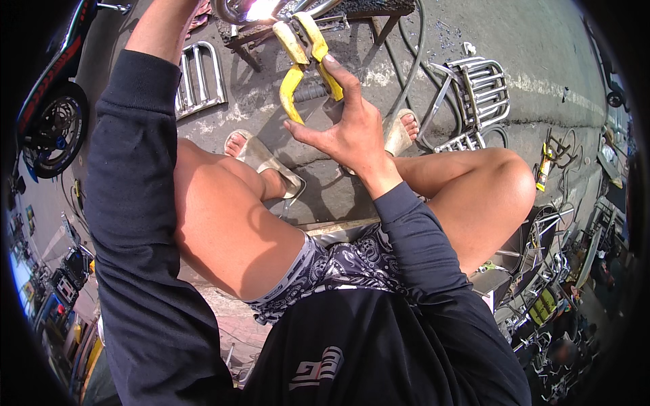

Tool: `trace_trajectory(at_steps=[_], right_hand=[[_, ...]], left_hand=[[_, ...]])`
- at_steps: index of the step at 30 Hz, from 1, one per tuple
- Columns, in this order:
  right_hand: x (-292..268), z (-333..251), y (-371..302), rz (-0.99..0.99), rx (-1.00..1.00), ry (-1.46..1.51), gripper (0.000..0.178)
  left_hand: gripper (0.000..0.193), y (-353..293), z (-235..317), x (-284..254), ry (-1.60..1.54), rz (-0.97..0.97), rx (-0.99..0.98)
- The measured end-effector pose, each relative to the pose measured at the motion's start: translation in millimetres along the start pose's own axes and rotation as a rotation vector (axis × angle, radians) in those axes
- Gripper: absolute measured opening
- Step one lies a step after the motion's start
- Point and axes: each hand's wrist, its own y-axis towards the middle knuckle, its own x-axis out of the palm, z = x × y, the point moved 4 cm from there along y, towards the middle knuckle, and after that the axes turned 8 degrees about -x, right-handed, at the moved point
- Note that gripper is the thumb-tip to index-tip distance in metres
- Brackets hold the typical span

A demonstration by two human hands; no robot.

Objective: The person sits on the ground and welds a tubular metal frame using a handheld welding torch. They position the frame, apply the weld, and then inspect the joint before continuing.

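Right hand (355, 132): grasping yellow spring clamp (290, 89), thumb and index finger against it | Clamp position: upper end near tabletop (386, 7) and bright glare (263, 9) | Left hand: out of view, state indeterminable

Motorcycle (59, 68) at far left; slatted metal rack (484, 90) on concrete floor (528, 40), right

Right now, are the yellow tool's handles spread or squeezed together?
Spread: the yellow handles stand apart, with a gap between.

On the grey concrete floor (531, 61), two silvery tubular metal racks (486, 93), dark cables (422, 34) and a dark, rough-topped bench (376, 7) are supported; curved silvery metal tubing (231, 11) is carried by the bench.
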Motion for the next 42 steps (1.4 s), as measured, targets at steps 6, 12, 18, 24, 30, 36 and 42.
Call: trace_trajectory(at_steps=[6,12,18,24,30,36,42], right_hand=[[0.5,1.6,-0.5,-0.011,0.006,-0.008,0.106],[0.2,-0.7,0.5,0.101,-0.075,0.065,0.108],[1.7,1.4,-1.2,0.006,-0.003,0.020,0.109],[2.0,1.7,-0.8,0.000,0.006,0.015,0.107],[2.1,1.9,0.3,0.001,-0.013,-0.005,0.106],[3.4,2.1,1.1,0.005,-0.014,-0.006,0.106],[3.1,2.6,1.3,0.000,-0.010,-0.018,0.107]], left_hand=[[0.019,-1.1,-2.6,0.8,-0.011,-0.047,-0.112],[0.021,-9.6,2.7,-3.6,0.002,-0.059,-0.126],[0.022,-10.4,6.0,-5.2,0.044,-0.024,-0.097],[0.023,-9.3,4.8,-6.3,0.060,-0.062,-0.151],[0.020,-4.5,0.7,-1.7,0.028,-0.035,-0.095],[0.018,-0.2,-1.4,-2.0,0.053,-0.053,-0.086],[0.019,-4.8,1.7,-2.7,0.071,-0.033,-0.107]])
